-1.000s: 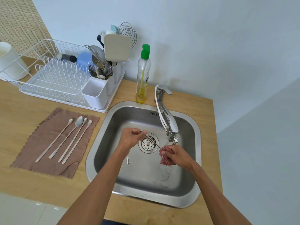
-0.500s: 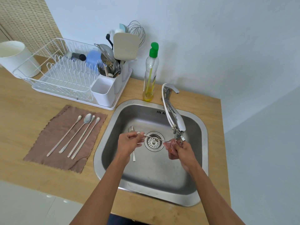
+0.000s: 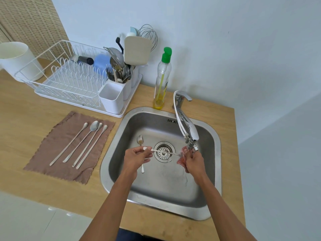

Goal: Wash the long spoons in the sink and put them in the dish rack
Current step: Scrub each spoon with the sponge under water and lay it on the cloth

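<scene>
Here a long spoon [image 3: 164,151] lies level above the sink [image 3: 217,153] drain, its handle end pinched in the left hand [image 3: 135,158] and its far end wrapped in a red scrubbing cloth [image 3: 182,160] gripped by the right hand [image 3: 194,161] beneath the tap [image 3: 188,126]. A second spoon [image 3: 140,140] rests on the basin floor. Four more spoons [image 3: 81,145] lie on a brown cloth [image 3: 52,153] on the table [image 3: 20,119], before the dish rack [image 3: 69,82].
</scene>
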Available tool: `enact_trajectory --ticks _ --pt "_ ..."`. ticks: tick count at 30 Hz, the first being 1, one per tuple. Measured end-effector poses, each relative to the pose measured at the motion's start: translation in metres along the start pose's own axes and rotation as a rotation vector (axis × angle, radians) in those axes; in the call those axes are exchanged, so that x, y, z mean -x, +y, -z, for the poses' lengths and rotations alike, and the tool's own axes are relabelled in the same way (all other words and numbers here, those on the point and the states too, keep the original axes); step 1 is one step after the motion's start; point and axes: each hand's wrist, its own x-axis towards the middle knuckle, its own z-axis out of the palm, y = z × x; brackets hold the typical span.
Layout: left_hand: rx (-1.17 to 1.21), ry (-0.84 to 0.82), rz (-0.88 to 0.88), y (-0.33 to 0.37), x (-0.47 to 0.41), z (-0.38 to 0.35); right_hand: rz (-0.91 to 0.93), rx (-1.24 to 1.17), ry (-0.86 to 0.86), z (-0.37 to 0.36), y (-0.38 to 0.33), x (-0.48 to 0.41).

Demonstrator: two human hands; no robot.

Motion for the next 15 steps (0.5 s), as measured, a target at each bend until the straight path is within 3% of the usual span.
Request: enact_trajectory --ticks 3,5,10,15 --pt "0.025 0.008 0.067 -0.010 -0.002 -0.002 -0.043 -0.092 -0.062 0.005 -0.003 0.008" --pt "0.051 0.012 0.095 -0.019 -0.005 -0.006 -0.028 -0.024 -0.080 0.013 -0.007 0.010" --pt "0.043 -0.063 0.149 -0.033 -0.009 -0.020 0.046 0.104 0.053 0.028 -0.007 0.008" --pt "-0.144 -0.141 0.123 -0.052 -0.010 -0.042 0.110 0.208 0.222 0.041 -0.006 0.014"
